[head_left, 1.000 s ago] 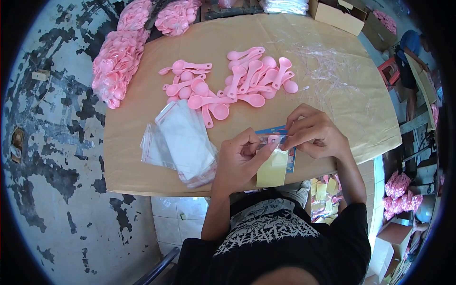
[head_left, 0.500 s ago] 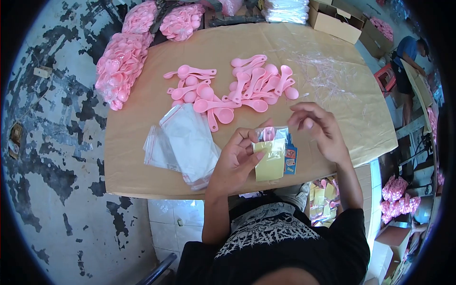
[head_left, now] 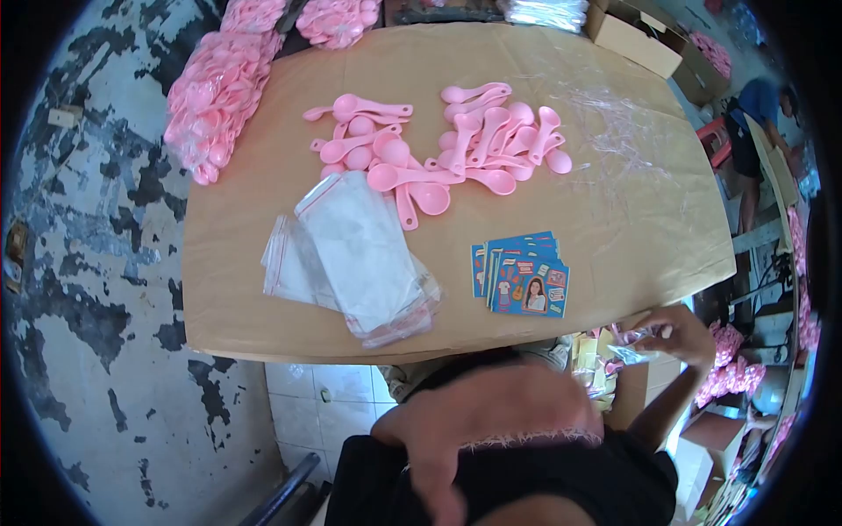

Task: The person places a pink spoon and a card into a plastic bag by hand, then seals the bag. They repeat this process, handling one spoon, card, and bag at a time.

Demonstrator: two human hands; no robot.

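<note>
My right hand (head_left: 680, 336) is past the table's front right edge, fingers closed on a clear plastic packet (head_left: 633, 352) with something pink in it. Below and left of that hand is a box of finished-looking packets (head_left: 596, 368) with yellowish card and pink pieces. My left hand (head_left: 513, 408) is close to the camera, in front of my black shirt, blurred, with the thumb apart from the fingers and nothing visible in it. Blue printed cards (head_left: 531, 289) lie fanned on the table. Left of them are clear plastic bags (head_left: 355, 254), overlapping the pile's lower edge of pink measuring spoons (head_left: 430, 197).
Brown paper covers the table (head_left: 263, 158). Plastic scraps (head_left: 614, 131) lie at its right. Bagged pink spoons (head_left: 219, 96) stand at the far left, and an open cardboard box (head_left: 636, 44) at the back right. Another person (head_left: 754, 114) bends at a bench on the right.
The packet with yellow card has left the middle of the table. My right hand moved right and down beyond the edge; my left hand drew back toward my body. The blue cards are uncovered.
</note>
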